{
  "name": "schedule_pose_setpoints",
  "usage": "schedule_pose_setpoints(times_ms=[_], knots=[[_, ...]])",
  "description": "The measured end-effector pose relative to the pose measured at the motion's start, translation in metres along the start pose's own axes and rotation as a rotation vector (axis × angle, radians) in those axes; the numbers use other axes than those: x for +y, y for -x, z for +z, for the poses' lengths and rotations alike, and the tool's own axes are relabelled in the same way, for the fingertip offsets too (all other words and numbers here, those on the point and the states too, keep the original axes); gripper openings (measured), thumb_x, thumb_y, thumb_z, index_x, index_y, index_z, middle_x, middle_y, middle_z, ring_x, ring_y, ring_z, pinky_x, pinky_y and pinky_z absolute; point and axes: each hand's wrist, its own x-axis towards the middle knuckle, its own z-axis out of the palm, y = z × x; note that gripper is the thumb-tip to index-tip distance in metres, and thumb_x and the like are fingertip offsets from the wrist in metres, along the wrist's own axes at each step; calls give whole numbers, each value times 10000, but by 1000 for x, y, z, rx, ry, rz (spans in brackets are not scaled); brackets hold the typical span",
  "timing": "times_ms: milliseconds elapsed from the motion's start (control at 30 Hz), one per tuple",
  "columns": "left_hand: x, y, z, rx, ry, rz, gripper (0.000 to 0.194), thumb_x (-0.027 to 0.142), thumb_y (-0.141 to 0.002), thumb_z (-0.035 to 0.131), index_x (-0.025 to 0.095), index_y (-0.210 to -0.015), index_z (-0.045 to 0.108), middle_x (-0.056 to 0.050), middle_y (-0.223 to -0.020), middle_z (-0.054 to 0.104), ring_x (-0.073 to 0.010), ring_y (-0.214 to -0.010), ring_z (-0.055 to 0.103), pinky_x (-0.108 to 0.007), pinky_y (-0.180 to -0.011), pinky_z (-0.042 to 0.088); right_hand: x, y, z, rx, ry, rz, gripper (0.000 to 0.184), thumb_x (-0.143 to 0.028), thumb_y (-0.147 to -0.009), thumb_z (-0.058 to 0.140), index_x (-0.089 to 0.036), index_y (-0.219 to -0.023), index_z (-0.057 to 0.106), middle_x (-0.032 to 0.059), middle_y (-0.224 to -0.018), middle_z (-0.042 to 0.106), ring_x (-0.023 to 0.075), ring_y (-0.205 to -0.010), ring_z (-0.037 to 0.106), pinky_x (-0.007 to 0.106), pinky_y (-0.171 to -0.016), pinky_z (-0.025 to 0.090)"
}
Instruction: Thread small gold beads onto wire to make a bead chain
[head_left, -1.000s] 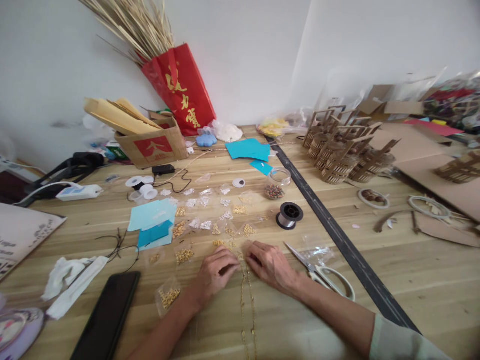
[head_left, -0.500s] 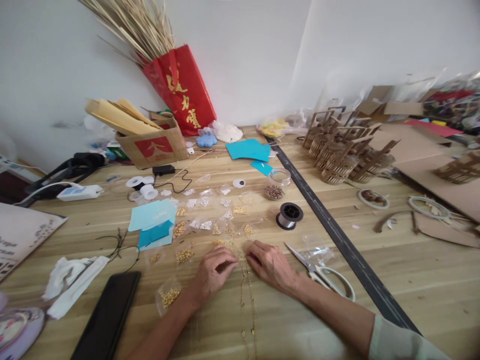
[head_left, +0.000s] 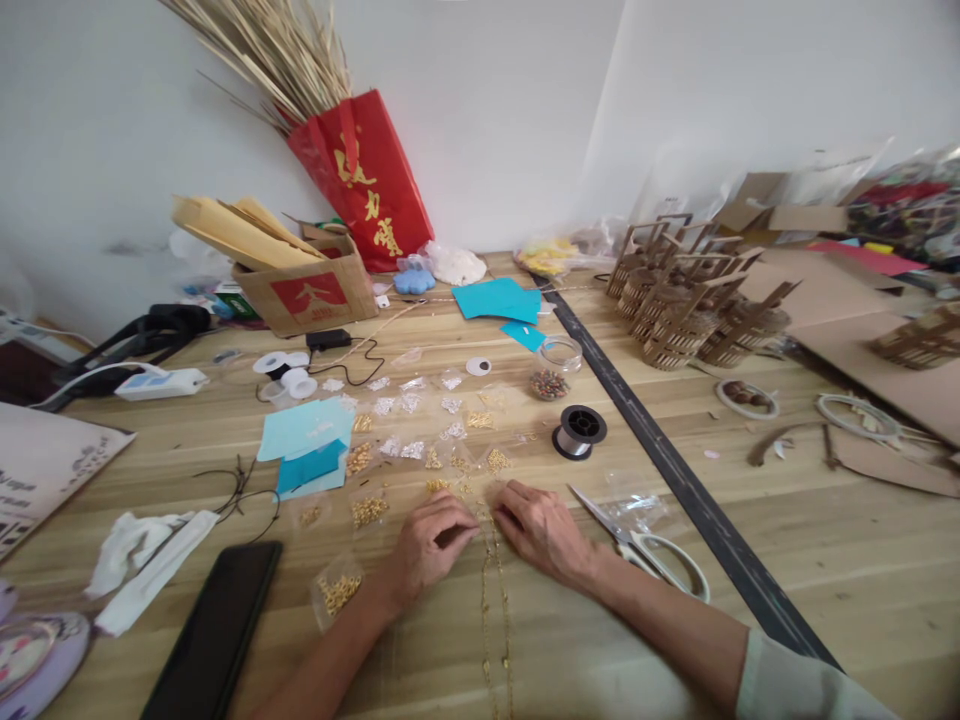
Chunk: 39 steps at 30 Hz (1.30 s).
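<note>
A thin gold chain (head_left: 486, 606) with small gold beads runs in two strands down the table towards me. At its far end my left hand (head_left: 433, 540) is closed, thumb and forefinger pinched on the chain. Just to the right, my right hand (head_left: 536, 525) pinches the same end, its side resting on the table. The fingertips are a short gap apart, and the exact point of grip is too small to make out. Beyond my fingers lie small bags of gold beads (head_left: 496, 460). More gold beads (head_left: 369, 511) are left of my left hand.
Scissors (head_left: 637, 540) lie beside my right forearm, with a spool of clear line (head_left: 579, 432) and a jar of beads (head_left: 550, 384) farther off. A phone (head_left: 214, 630) is at left. Blue cards (head_left: 311, 465), a box (head_left: 304, 290) and woven baskets (head_left: 679, 320) stand around.
My left hand has shifted very slightly to the right, towards the chain. My right hand and the other things look the same.
</note>
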Motion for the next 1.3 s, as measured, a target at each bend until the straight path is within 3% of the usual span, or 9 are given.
schedule_pose_setpoints(times_ms=[333, 1300], knots=[[4, 1, 0, -148, -15, -11, 136, 171, -856, 581, 146, -756, 670, -66, -714, 663, -168, -731, 579, -301, -679, 482, 2, 0, 2, -5, -3, -14, 111, -103, -874, 498, -185, -803, 524, 1, -766, 579, 124, -631, 542, 241, -566, 292], [1, 2, 0, -117, -14, -17, 116, 156, -859, 578, 146, -778, 661, -67, -728, 657, -164, -742, 578, -301, -698, 485, 3, 1, 2, -12, 2, -20, 112, -111, -875, 485, -187, -807, 533, 3, -761, 570, 126, -630, 539, 241, -569, 303]])
